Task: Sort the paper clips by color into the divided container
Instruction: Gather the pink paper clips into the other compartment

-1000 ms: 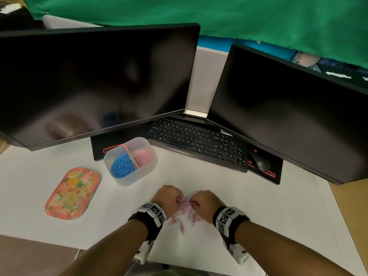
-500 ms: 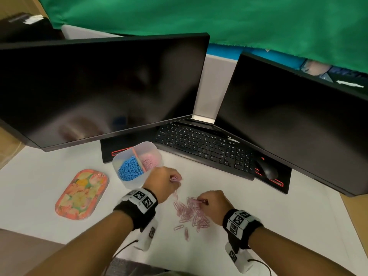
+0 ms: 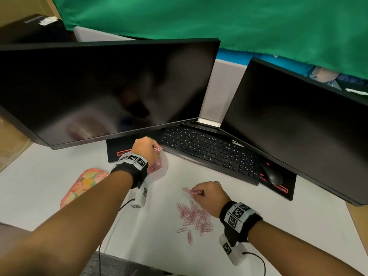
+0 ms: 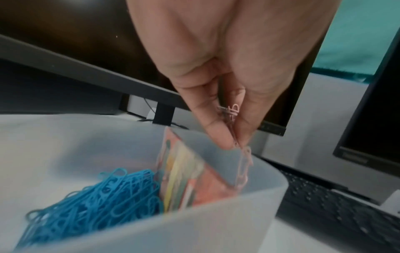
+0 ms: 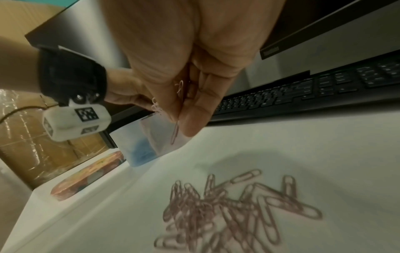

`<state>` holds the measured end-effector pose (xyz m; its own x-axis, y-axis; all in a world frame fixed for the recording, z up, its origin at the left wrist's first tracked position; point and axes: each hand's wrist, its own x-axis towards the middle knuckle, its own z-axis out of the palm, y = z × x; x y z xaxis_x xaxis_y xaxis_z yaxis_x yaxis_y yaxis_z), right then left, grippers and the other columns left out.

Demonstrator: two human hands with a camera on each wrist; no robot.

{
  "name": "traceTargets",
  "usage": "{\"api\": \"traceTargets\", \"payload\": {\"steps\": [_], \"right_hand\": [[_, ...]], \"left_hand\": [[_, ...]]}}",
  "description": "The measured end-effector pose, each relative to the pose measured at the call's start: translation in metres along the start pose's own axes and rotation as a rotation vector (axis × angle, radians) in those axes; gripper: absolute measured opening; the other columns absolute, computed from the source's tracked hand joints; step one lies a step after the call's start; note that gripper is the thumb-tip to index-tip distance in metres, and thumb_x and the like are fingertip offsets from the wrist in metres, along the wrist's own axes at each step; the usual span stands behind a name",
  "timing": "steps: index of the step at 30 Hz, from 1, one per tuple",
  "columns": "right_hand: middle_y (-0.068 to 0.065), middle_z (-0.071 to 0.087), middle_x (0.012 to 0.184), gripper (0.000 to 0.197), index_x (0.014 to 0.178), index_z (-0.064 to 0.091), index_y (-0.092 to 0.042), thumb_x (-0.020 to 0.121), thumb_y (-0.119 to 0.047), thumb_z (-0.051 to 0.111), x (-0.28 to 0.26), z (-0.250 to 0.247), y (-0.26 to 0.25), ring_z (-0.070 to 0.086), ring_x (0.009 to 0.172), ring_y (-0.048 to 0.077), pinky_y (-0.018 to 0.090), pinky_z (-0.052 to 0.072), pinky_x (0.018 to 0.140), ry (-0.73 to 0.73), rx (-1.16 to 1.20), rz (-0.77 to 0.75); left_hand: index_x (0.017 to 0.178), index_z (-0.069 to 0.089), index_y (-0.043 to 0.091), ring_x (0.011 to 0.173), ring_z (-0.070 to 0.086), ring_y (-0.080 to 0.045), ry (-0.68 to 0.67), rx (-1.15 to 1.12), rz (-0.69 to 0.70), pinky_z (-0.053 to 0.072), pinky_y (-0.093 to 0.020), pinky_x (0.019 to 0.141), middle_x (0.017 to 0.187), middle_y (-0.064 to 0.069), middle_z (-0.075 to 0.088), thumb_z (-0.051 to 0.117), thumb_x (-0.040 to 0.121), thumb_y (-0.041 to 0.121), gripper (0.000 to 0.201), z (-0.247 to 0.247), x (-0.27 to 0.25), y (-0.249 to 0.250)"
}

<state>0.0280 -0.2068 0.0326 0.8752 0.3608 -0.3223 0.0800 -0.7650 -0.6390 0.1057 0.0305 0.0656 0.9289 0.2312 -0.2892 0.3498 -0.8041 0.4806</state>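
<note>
From the head view the left hand [image 3: 146,149] and wrist cover most of the container [image 3: 161,172], at 10 o'clock of the pile [image 3: 194,218]. The pile blurs in the right wrist view. Both monitors are cut off.

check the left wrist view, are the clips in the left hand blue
No, the left hand pinches pink clips over the container; the blue clips lie inside it.

Container [image 4: 249,210] under your left-hand [image 3: 146,149] pinch is frosted translucent plastic, matt. Pink clips [image 4: 243,168] in that pinch look smooth and coated; blue clips [image 4: 97,195] just left of it are glossier. Pile [image 3: 196,218] below your right hand [image 3: 212,196] has the same pink coating, on a matt white desk [image 3: 239,216]. Monitors [image 3: 111,86] are glossy black, backdrop [image 3: 219,18] is green cloth.
</note>
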Motion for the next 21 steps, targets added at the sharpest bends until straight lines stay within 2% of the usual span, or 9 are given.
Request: {"api": "traceTargets", "payload": {"steps": [1,3,4,6,9,11,13,17,21], "right_hand": [[-0.001,0.062,0.070,0.019,0.090,0.075,-0.012,0.090,-0.017,0.057,0.003,-0.002,-0.006,0.047,0.056,0.001,0.009,0.036,0.053,0.001,0.004,-0.004],[0.001,0.063,0.068,0.019,0.086,0.075,-0.012,0.090,-0.017,0.057,0.010,-0.008,-0.018,0.050,0.055,0.008,0.021,0.044,0.057,0.008,0.008,-0.016],[0.002,0.064,0.069,0.018,0.085,0.075,-0.012,0.090,-0.018,0.058,0.015,-0.010,-0.025,0.054,0.058,0.012,0.027,0.049,0.059,0.015,0.015,-0.021],[0.001,0.065,0.069,0.017,0.085,0.075,-0.015,0.090,-0.019,0.059,0.027,-0.014,-0.038,0.059,0.062,0.018,0.031,0.053,0.064,0.032,0.025,-0.037],[-0.006,0.060,0.068,0.017,0.088,0.075,-0.015,0.091,-0.020,0.059,0.052,-0.018,-0.061,0.058,0.065,0.015,0.027,0.054,0.070,0.054,0.001,-0.065],[-0.004,0.060,0.068,0.017,0.088,0.076,-0.015,0.091,-0.021,0.060,0.071,-0.017,-0.075,0.059,0.068,0.017,0.030,0.056,0.074,0.061,-0.008,-0.070],[-0.002,0.060,0.069,0.016,0.087,0.076,-0.013,0.090,-0.019,0.061,0.089,-0.014,-0.090,0.060,0.066,0.017,0.030,0.057,0.074,0.060,-0.020,-0.068],[0.000,0.063,0.073,0.013,0.086,0.077,-0.014,0.086,-0.014,0.064,0.119,-0.005,-0.111,0.066,0.067,0.021,0.033,0.060,0.072,0.058,-0.049,-0.027],[0.007,0.068,0.085,0.009,0.083,0.075,-0.010,0.084,-0.013,0.067,0.133,0.002,-0.119,0.068,0.074,0.023,0.032,0.059,0.074,0.040,-0.103,0.029]], "left_hand": [[0.086,0.069,0.023,0.079,0.059,-0.021,-0.028,0.032,-0.022,0.051,-0.028,0.073,0.088,-0.002,0.067,0.066,0.085,0.017,0.006,0.002,0.001,0.000],[0.098,0.068,0.018,0.076,0.054,-0.021,-0.045,0.094,-0.059,0.046,-0.028,0.070,0.082,-0.001,0.058,0.065,0.086,0.020,0.012,0.006,0.002,0.001],[0.102,0.068,0.017,0.075,0.053,-0.021,-0.023,0.097,-0.059,0.045,-0.027,0.069,0.081,-0.001,0.055,0.064,0.086,0.021,0.017,0.007,0.003,0.000],[0.104,0.068,0.018,0.077,0.056,-0.022,0.031,0.049,-0.057,0.047,-0.028,0.072,0.084,-0.002,0.057,0.062,0.087,0.021,0.018,0.005,0.004,-0.005],[0.092,0.069,0.024,0.090,0.064,-0.026,0.115,-0.131,-0.085,0.052,-0.030,0.081,0.097,-0.004,0.067,0.062,0.084,0.013,0.015,-0.007,0.000,-0.017],[0.079,0.067,0.026,0.088,0.065,-0.024,0.171,-0.192,-0.083,0.053,-0.030,0.082,0.093,-0.004,0.070,0.058,0.080,0.006,0.022,-0.014,-0.004,-0.027],[0.073,0.065,0.026,0.083,0.065,-0.021,0.183,-0.197,-0.066,0.051,-0.026,0.078,0.084,0.000,0.070,0.055,0.078,0.002,0.026,-0.019,-0.012,-0.036],[0.073,0.065,0.024,0.081,0.063,-0.016,0.168,-0.180,-0.052,0.046,-0.022,0.066,0.083,0.004,0.067,0.055,0.082,0.006,0.022,-0.020,-0.030,-0.049],[0.076,0.066,0.022,0.083,0.061,-0.015,0.170,-0.184,-0.024,0.050,-0.025,0.075,0.084,0.005,0.066,0.056,0.083,0.005,0.020,-0.017,-0.042,-0.053]]}}
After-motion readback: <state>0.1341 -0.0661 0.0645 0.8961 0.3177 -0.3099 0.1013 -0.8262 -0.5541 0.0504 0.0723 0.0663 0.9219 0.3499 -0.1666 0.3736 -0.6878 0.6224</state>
